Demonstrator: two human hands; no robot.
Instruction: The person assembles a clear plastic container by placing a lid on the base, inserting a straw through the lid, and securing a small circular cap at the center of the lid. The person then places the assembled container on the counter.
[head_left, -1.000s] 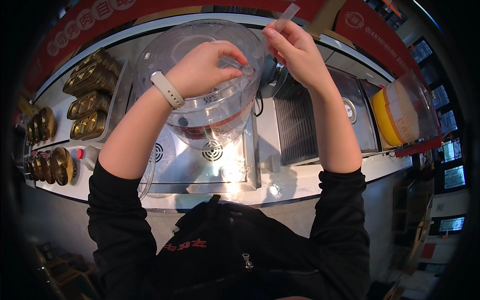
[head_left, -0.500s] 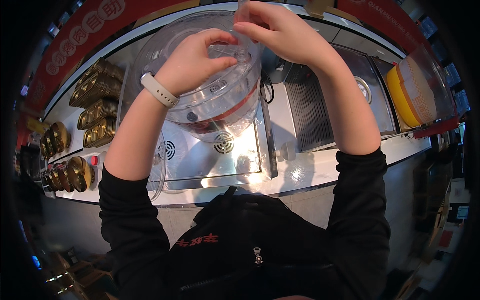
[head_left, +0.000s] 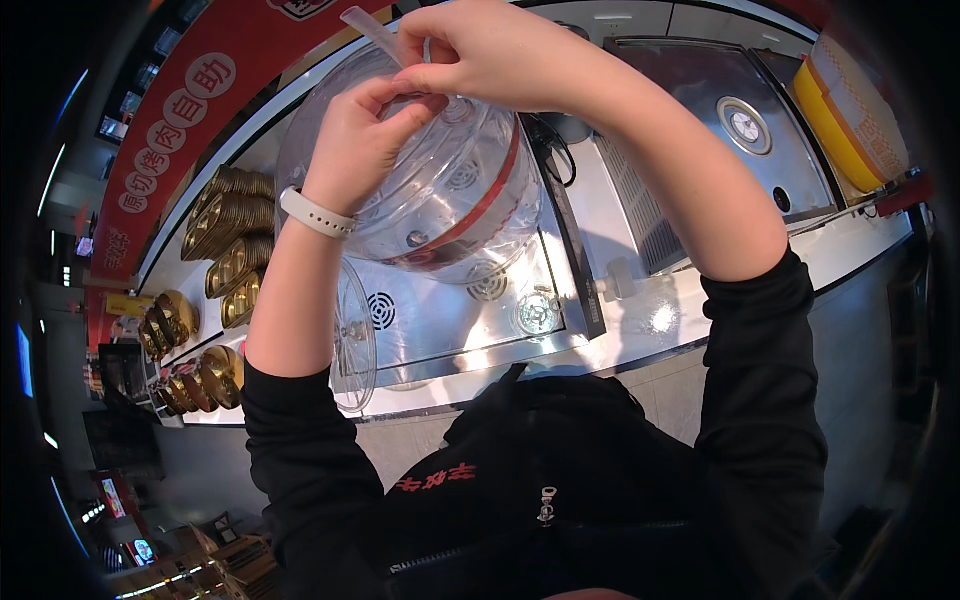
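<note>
Right hand pinching it, a translucent, straight plastic tube slants up and left from the fingertips; the left hand sits just below them, its hold unclear, above a clear, round plastic drum.

A: how's the light here?
B: bright mid-frame. Steel tray has blown-out glare, clear tub is full of reflections, and the white counter has a hot spot right of centre.
A: edges?
B: classic fisheye, black corners, red banner bowed at upper left. Lower left's murky with small lights. Black top swallows most detail.
</note>
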